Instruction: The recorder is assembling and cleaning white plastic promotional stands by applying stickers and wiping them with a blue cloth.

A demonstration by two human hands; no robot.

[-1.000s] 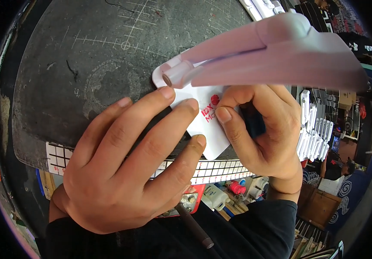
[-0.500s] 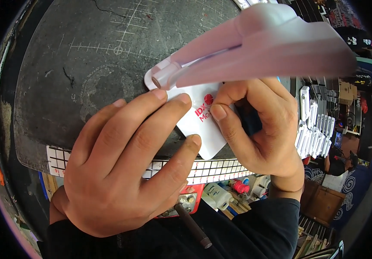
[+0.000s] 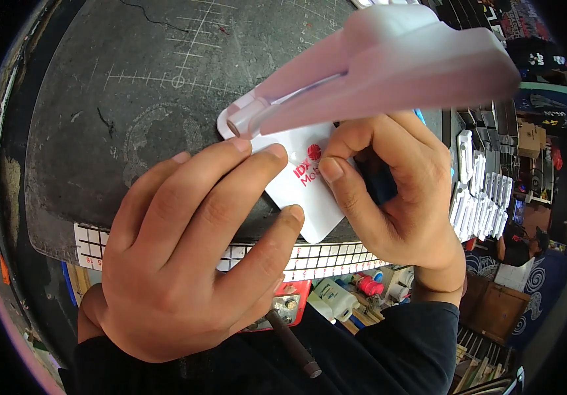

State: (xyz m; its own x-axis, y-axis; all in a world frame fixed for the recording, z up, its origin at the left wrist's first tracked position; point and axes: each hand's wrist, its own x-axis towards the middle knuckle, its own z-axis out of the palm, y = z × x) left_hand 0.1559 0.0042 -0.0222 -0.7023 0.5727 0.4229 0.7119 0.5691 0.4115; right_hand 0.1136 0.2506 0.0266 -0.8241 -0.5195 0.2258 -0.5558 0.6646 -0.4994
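Note:
A white plastic stand (image 3: 285,191) lies with its flat plate on the dark mat, red print on its face. Its long hinged arm (image 3: 389,72) rises toward the upper right, close to the camera and blurred. My left hand (image 3: 191,243) holds the plate down with fingers stretched, fingertips near the hinge and thumb on the lower left edge. At the plate's right side, my right hand (image 3: 395,191) is closed in a pinch, thumb and forefinger touching over the edge of the print. Whatever sits between those fingertips is too small to make out.
The worn dark mat (image 3: 92,131) carries white grid marks and a loose black thread. A white ruler strip (image 3: 326,260) runs along its near edge. Below are a red tray (image 3: 297,296) and a bottle (image 3: 336,299). Several similar white pieces (image 3: 481,204) stand at right; a person (image 3: 520,243) is beyond.
The stand's plate and raised arm have shifted slightly left. Both hands keep nearly the same hold; the left fingertips move slightly with the plate.

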